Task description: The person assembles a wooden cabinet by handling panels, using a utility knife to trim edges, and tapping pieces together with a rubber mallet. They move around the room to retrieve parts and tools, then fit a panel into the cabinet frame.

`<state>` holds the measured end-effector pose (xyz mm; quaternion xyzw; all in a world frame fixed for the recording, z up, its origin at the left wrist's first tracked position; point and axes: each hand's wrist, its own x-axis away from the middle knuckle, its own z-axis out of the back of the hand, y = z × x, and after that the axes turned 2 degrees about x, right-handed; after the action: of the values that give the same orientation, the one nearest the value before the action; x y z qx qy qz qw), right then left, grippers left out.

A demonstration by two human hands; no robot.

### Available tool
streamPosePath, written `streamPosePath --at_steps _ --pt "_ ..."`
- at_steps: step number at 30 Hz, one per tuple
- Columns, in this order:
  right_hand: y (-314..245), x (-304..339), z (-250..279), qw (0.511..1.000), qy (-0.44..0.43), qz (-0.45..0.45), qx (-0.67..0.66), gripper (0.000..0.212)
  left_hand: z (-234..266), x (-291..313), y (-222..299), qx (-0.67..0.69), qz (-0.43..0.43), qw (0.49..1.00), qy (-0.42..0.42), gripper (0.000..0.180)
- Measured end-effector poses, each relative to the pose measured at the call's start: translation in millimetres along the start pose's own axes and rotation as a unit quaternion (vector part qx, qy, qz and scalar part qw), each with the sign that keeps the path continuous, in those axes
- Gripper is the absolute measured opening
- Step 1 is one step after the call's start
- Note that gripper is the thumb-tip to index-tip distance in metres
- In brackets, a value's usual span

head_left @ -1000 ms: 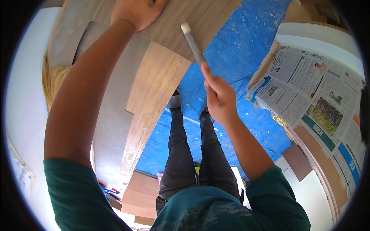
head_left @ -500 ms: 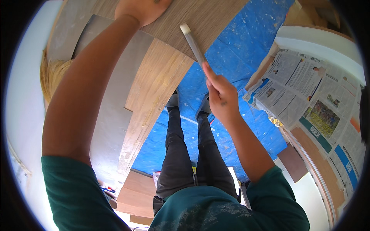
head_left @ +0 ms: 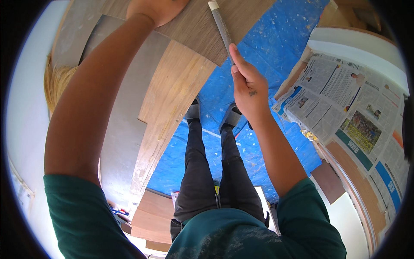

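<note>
My right hand [head_left: 250, 88] is closed around one end of a slim grey bar with a pale tip [head_left: 221, 28]; its exact kind does not show. The bar points up and away, its far part over a brown wood-grain board [head_left: 194, 30]. At the top edge of the view my left hand [head_left: 157, 9] rests on or just over that same board, its fingers cut off by the frame. Beside and below the brown board lie a lighter wood plank [head_left: 174, 82] and a grey sheet [head_left: 125, 90].
A blue tarp [head_left: 258, 56] with pale specks covers the floor under my feet. Newspaper sheets [head_left: 336, 95] lie on a surface at the right. Straw-coloured bristles [head_left: 58, 84] show at the left, and wood pieces [head_left: 153, 216] lie by my legs.
My right hand and the bar have moved a little up and away, farther over the brown board. The left hand has stayed nearly in place.
</note>
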<state>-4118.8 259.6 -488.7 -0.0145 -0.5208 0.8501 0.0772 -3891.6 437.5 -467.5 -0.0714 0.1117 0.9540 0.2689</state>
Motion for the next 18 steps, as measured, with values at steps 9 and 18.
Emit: streamPosePath --at_steps 9,18 --pt "6.8 19.7 2.1 0.998 0.001 0.031 0.048 0.054 2.7 0.1 5.9 -0.004 0.004 1.0 0.002 0.06" --pt "4.6 41.2 1.2 0.999 -0.022 0.028 0.038 0.064 1.9 -0.9 0.5 -0.015 0.004 1.0 -0.003 0.061"
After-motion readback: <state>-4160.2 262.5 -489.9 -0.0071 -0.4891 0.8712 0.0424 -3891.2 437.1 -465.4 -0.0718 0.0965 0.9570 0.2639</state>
